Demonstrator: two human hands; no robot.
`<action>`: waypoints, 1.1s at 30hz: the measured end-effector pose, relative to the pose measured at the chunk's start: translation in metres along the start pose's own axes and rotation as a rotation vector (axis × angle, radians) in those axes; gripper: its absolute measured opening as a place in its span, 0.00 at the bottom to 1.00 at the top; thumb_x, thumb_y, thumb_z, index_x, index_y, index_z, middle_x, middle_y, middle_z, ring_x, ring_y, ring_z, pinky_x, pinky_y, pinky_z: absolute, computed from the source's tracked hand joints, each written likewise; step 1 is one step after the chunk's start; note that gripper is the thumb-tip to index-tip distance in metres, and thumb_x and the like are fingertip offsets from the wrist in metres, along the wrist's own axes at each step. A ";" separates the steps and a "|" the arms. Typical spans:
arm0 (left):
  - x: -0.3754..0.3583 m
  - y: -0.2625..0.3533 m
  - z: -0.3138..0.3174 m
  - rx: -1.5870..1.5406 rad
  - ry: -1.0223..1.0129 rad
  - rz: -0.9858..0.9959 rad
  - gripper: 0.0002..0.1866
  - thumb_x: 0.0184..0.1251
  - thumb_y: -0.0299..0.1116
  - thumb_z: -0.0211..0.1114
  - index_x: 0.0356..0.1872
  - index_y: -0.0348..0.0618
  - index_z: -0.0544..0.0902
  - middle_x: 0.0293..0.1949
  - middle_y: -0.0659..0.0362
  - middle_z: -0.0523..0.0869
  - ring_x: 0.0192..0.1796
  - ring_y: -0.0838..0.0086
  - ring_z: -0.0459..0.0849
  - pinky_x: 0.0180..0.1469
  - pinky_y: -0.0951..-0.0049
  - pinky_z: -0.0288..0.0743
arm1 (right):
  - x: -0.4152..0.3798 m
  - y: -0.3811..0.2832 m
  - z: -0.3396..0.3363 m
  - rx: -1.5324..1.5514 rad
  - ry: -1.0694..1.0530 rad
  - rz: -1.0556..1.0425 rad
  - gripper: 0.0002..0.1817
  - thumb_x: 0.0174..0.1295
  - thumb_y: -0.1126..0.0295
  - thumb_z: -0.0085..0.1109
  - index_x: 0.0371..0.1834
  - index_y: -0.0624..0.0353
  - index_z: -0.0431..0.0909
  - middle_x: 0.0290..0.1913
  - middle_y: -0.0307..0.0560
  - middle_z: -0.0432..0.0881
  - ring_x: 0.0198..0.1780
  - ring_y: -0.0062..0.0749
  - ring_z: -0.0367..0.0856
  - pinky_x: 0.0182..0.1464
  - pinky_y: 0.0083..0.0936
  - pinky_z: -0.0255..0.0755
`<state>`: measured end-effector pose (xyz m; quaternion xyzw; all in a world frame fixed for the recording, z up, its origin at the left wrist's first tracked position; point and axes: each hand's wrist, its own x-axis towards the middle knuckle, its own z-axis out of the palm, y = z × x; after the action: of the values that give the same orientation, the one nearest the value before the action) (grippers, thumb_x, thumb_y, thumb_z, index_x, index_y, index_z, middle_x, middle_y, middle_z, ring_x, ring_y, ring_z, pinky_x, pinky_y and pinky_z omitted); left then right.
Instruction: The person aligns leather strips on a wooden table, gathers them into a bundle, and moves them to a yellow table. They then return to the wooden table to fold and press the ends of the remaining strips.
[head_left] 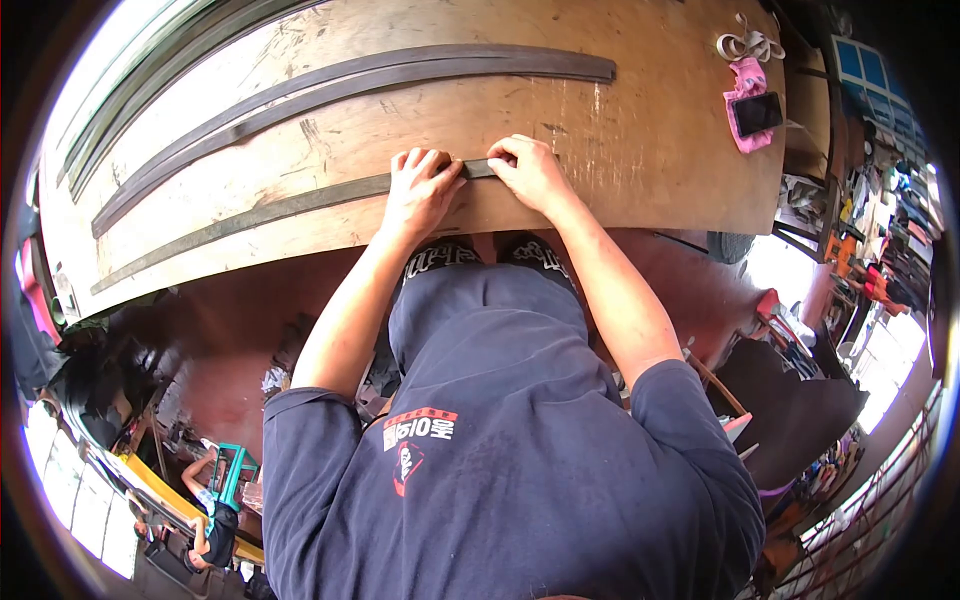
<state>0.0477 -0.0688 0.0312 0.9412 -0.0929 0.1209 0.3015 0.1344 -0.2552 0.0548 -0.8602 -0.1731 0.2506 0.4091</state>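
Observation:
A long, narrow dark strip (300, 203), perhaps leather or rubber, lies along the near edge of the wooden table. My left hand (422, 190) is closed over it near its right end, fingers bent and pressed down. Just to the right, my right hand (528, 172) pinches the same strip's end between thumb and fingers. A short piece of the strip shows between the two hands. Its very tip is hidden under my right fingers. Farther back, a pair of similar dark strips (400, 68) lies side by side, joining at the right.
More dark strips (150, 85) lie at the table's far left. On the wooden table (660, 120), a phone (757, 114) rests on a pink cloth (742, 80) beside a whitish coiled band (750, 45). Another person (215, 530) is at the lower left. Cluttered shelves stand right.

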 end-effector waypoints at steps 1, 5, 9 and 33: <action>0.001 0.001 0.001 0.002 0.003 0.009 0.13 0.53 0.36 0.71 0.40 0.47 0.85 0.37 0.60 0.82 0.44 0.64 0.77 0.50 0.60 0.66 | 0.000 0.000 0.001 0.006 0.012 -0.004 0.07 0.56 0.72 0.62 0.35 0.63 0.83 0.34 0.53 0.83 0.36 0.40 0.84 0.41 0.31 0.78; 0.000 0.000 0.004 0.001 0.006 -0.001 0.14 0.52 0.36 0.72 0.41 0.48 0.85 0.37 0.63 0.80 0.45 0.67 0.77 0.52 0.60 0.66 | 0.000 0.005 0.003 0.016 0.033 -0.015 0.07 0.56 0.72 0.62 0.35 0.63 0.82 0.33 0.52 0.82 0.35 0.39 0.84 0.41 0.31 0.78; 0.000 0.000 0.003 0.000 -0.009 -0.008 0.14 0.52 0.36 0.72 0.41 0.48 0.85 0.37 0.63 0.80 0.45 0.67 0.77 0.53 0.60 0.66 | 0.001 0.006 0.003 -0.001 0.027 -0.024 0.07 0.56 0.72 0.62 0.35 0.63 0.82 0.33 0.52 0.83 0.35 0.39 0.84 0.41 0.31 0.78; 0.008 0.008 0.007 -0.044 -0.021 0.007 0.13 0.54 0.35 0.71 0.42 0.48 0.85 0.39 0.60 0.82 0.44 0.65 0.78 0.51 0.60 0.65 | 0.009 0.038 0.002 0.333 0.086 0.149 0.09 0.61 0.67 0.64 0.39 0.61 0.84 0.31 0.40 0.85 0.32 0.19 0.78 0.37 0.21 0.74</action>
<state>0.0544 -0.0805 0.0322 0.9353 -0.1019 0.1100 0.3207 0.1443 -0.2722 0.0213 -0.8009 -0.0471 0.2683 0.5332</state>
